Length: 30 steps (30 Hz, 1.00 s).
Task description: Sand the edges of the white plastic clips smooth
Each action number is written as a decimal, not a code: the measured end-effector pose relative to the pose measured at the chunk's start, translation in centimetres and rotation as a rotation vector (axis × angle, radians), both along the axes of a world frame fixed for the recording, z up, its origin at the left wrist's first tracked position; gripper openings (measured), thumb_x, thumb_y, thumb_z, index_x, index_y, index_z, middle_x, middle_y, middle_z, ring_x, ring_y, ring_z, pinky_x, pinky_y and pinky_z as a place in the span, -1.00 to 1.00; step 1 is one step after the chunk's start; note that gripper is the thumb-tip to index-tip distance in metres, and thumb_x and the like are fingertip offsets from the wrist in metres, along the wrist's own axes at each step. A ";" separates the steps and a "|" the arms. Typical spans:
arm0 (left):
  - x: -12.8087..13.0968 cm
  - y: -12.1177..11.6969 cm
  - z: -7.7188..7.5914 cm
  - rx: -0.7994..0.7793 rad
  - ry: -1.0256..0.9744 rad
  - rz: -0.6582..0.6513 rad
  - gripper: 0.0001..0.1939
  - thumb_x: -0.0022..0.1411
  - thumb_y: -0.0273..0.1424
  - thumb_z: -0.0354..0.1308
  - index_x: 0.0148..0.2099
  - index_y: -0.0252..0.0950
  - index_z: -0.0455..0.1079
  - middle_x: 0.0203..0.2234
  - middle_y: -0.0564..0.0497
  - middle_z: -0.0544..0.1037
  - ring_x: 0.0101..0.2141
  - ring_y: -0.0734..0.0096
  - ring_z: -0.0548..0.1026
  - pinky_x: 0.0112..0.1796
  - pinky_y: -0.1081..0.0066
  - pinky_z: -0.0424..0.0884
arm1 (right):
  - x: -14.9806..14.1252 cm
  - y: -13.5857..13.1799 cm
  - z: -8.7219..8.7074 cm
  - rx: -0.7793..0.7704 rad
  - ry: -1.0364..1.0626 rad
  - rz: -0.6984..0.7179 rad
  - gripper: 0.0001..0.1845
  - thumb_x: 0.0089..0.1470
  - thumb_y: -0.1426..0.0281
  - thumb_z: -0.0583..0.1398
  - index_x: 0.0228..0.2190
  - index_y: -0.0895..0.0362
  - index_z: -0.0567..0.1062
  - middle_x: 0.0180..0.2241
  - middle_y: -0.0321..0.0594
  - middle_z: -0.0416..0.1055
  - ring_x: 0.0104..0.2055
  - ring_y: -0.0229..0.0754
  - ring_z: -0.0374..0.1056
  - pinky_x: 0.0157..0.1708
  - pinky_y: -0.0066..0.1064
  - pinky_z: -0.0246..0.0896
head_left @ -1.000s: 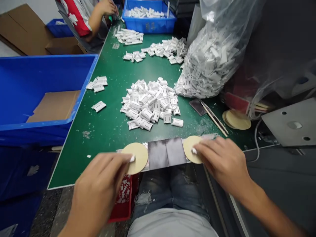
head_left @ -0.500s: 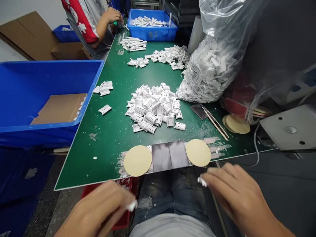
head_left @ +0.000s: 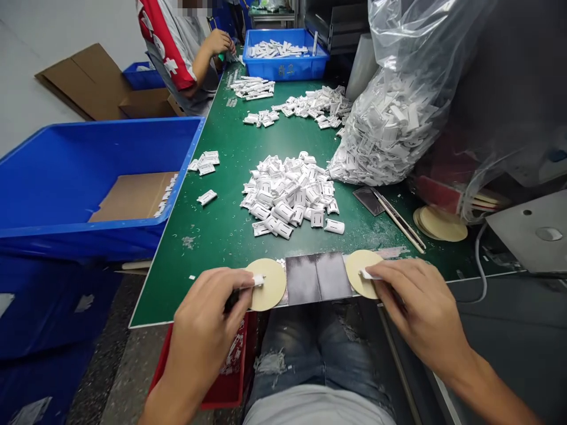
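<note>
Left hand (head_left: 204, 333) pinches a small white plastic piece (head_left: 258, 281) on a round tan abrasive disc (head_left: 271, 295), right hand (head_left: 420, 310) another piece (head_left: 365, 274) on a second disc (head_left: 358, 286), a large white heap (head_left: 287, 195) seemingly unworked on the green worktop (head_left: 212, 260).

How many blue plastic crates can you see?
3: a large one left of the green workbench, one on its far end, a small one beside a cardboard box; others may be hidden.

light: bright, even, seemingly overhead | glare: soft sheen on plastic bag (head_left: 398, 100), green bench (head_left: 283, 136) | shadows: faint, beneath right hand (head_left: 419, 310) | distortion: wide-angle stretch at edges, blue crate (head_left: 88, 177) | focus: sharp, slight softness
</note>
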State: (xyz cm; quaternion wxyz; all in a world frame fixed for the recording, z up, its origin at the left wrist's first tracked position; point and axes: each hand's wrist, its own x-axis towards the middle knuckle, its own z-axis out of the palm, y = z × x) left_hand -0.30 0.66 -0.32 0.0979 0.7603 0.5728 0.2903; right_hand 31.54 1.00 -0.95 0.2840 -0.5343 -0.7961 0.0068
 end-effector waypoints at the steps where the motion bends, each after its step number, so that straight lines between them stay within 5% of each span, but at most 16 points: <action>1: 0.0 -0.2 0.0 0.040 0.052 -0.011 -0.90 0.34 -0.48 0.15 -0.11 -0.23 0.41 -0.21 -0.03 0.57 -0.14 0.29 0.49 -0.07 0.26 0.41 | 0.2 -0.2 0.0 0.073 -0.098 0.009 -0.79 0.20 0.54 0.23 -0.13 0.09 0.53 -0.20 -0.16 0.58 -0.15 -0.03 0.40 -0.20 -0.21 0.20; 9: 0.4 -0.3 -0.3 0.117 0.208 -0.067 -0.81 0.30 -0.58 0.18 -0.06 -0.28 0.40 -0.18 -0.07 0.54 -0.13 0.26 0.48 -0.08 0.27 0.42 | -0.1 0.1 1.6 0.239 -0.438 0.093 -0.83 0.16 0.55 0.28 -0.17 0.24 0.56 -0.30 -0.08 0.59 -0.35 -0.10 0.32 -0.39 -0.23 0.01; 17: 1.0 0.0 -0.3 0.133 0.215 0.004 -0.88 0.30 -0.51 0.19 -0.11 -0.25 0.43 -0.22 -0.05 0.57 -0.18 0.22 0.51 -0.15 0.25 0.42 | -0.3 0.9 1.9 0.312 -0.465 0.123 -0.91 0.16 0.56 0.28 -0.24 0.24 0.54 -0.45 -0.18 0.55 -0.44 -0.17 0.29 -0.44 -0.24 -0.07; 22: 0.8 -1.1 -0.3 0.120 0.163 -0.078 -0.73 0.28 -0.59 0.17 0.01 -0.25 0.41 -0.17 -0.05 0.57 -0.12 0.25 0.53 -0.01 0.23 0.41 | -0.4 0.7 2.3 0.255 -0.440 0.170 -0.82 0.14 0.63 0.26 -0.18 0.29 0.53 -0.42 -0.14 0.56 -0.40 -0.14 0.29 -0.42 -0.23 -0.03; 26: 0.8 -1.2 -0.3 0.130 0.195 -0.011 -0.82 0.29 -0.53 0.19 -0.08 -0.22 0.44 -0.22 -0.04 0.58 -0.17 0.21 0.53 -0.11 0.22 0.43 | -0.4 0.9 2.4 0.288 -0.465 0.135 -0.95 0.18 0.55 0.26 -0.27 0.23 0.54 -0.52 -0.20 0.49 -0.44 -0.16 0.27 -0.44 -0.23 -0.10; 30: 0.7 -1.5 -0.2 0.093 0.156 -0.087 -0.73 0.30 -0.57 0.14 0.02 -0.24 0.41 -0.15 -0.05 0.58 -0.11 0.25 0.53 -0.03 0.24 0.40 | -0.2 0.6 2.6 0.196 -0.431 0.168 -0.85 0.19 0.62 0.21 -0.19 0.27 0.53 -0.42 -0.12 0.55 -0.38 -0.13 0.30 -0.40 -0.22 -0.02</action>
